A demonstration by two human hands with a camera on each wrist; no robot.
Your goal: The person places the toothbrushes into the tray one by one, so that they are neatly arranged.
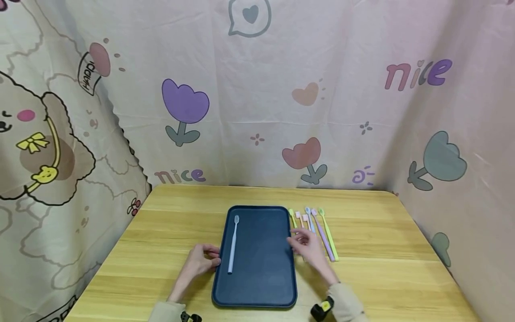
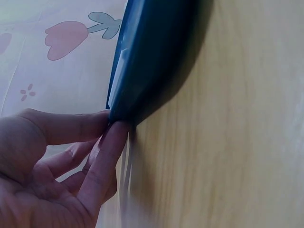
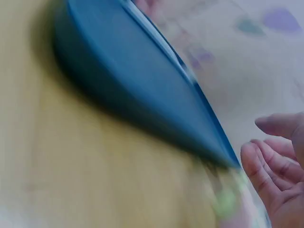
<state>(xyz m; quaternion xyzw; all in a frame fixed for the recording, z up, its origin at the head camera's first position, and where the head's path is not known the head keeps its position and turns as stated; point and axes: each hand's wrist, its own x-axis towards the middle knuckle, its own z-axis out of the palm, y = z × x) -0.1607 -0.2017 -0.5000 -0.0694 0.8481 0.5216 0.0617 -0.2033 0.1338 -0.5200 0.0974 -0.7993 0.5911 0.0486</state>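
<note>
A dark blue tray (image 1: 263,259) lies on the wooden bench (image 1: 161,228), its long sides running from near to far. On its left part rests a single pale blue toothbrush (image 1: 232,250), roughly along the tray's length, with the head at the far end and the handle toward the near side.

The left hand (image 1: 201,260) is at the tray's left rim, pinching it between thumb and finger, as the left wrist view shows. The right hand (image 1: 309,249) is by the tray's right rim, its thumb and fingers parted with nothing between them; the right wrist view is blurred there, so whether a fingertip touches the rim is hard to say.

Just right of the tray, more toothbrushes lie side by side, heads at the far end, partly hidden by the right hand. From left to right their heads look yellow-green, pink, pink, blue, purple and green; the purple toothbrush (image 1: 323,237) and the green toothbrush (image 1: 330,237) at the right show most of their handles.

Both arms wear beige sleeves (image 1: 348,304) with black wrist devices (image 1: 322,308). Behind the bench hangs a pale curtain (image 1: 249,89) printed with tulips, hearts and the word "nice".
</note>
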